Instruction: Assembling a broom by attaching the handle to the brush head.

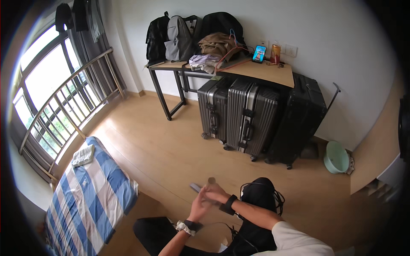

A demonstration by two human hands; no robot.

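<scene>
Above my lap, my left hand [199, 208] and my right hand [217, 194] meet, fingers closed and partly overlapping, a little blurred. A short grey-brown round end [212, 180] sticks up past the right hand's fingers. Beside the left hand's fingertips juts a flat grey strip [195, 187]. Whether these two belong to one thing I cannot tell, since the hands cover the rest. Black bands circle both wrists, and a white scrunchie [184, 228] sits on the left one. Black cables [279, 200] loop around my right knee.
A bed with a blue-and-white checked sheet [102, 179] stands at left, below a railed window. Ahead, a wooden table [260, 70] carries backpacks [179, 38], clothes, a hanger and a phone [259, 54]. Dark suitcases [252, 115] stand beneath and beside it. A green basin [336, 158] sits at right.
</scene>
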